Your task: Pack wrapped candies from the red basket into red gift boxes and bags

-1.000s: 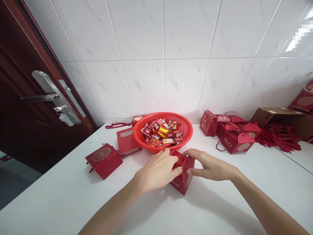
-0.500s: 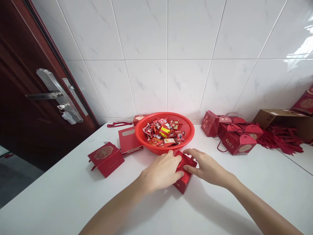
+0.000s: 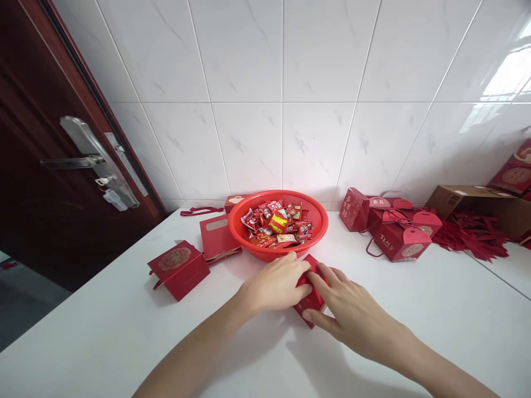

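A small red box rests on the white table in front of me, its top largely covered by my hands. My left hand grips its left side, fingers bent over the upper edge. Over the right side lies my right hand, fingers spread, the thumb near the front corner and the fingertips close to my left fingers. Just behind the box stands a red plastic basket holding several wrapped candies.
Left of the basket are a folded red box, a flat red carton and a red ribbon. Several closed red boxes stand right, beside red ribbons and a cardboard box. A tiled wall runs behind.
My right hand has moved forward over the box, its thumb now nearer the front corner and its fingers across the top. My left hand keeps nearly the same place.
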Action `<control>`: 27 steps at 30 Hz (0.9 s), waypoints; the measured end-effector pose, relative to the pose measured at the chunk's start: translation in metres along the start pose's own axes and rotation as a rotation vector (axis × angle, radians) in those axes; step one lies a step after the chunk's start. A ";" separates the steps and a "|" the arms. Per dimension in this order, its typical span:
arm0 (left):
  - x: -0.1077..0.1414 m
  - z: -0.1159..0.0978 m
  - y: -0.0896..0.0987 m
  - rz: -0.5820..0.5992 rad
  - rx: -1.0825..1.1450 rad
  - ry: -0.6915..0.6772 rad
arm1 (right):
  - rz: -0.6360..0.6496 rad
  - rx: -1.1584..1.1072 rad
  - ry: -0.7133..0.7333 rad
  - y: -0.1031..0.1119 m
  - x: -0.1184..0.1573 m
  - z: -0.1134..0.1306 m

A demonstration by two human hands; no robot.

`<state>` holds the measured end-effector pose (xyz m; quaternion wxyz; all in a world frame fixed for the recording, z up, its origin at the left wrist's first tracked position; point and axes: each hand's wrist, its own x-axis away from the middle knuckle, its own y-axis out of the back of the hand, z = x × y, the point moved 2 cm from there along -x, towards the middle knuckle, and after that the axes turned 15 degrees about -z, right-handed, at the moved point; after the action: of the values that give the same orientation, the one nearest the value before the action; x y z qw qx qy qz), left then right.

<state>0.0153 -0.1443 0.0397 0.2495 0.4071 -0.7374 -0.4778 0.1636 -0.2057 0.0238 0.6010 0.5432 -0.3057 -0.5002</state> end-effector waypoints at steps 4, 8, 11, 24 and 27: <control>0.000 0.002 0.000 -0.003 -0.031 -0.031 | -0.061 0.065 -0.050 -0.012 -0.003 0.004; 0.002 0.002 0.002 0.013 -0.047 -0.056 | -0.144 0.138 -0.052 -0.022 -0.006 0.003; 0.003 0.002 0.003 0.030 -0.055 -0.062 | -0.185 0.175 -0.030 -0.024 -0.006 0.001; 0.014 0.009 0.036 -0.033 -0.026 -0.072 | -0.284 0.028 -0.339 0.055 0.032 -0.102; 0.016 0.018 0.046 -0.079 -0.046 -0.054 | -0.366 0.060 -0.614 0.087 0.054 -0.158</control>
<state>-0.0237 -0.1392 0.0736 0.2198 0.4167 -0.7162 -0.5149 0.3479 -0.2096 0.0622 0.3654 0.4307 -0.3840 -0.7304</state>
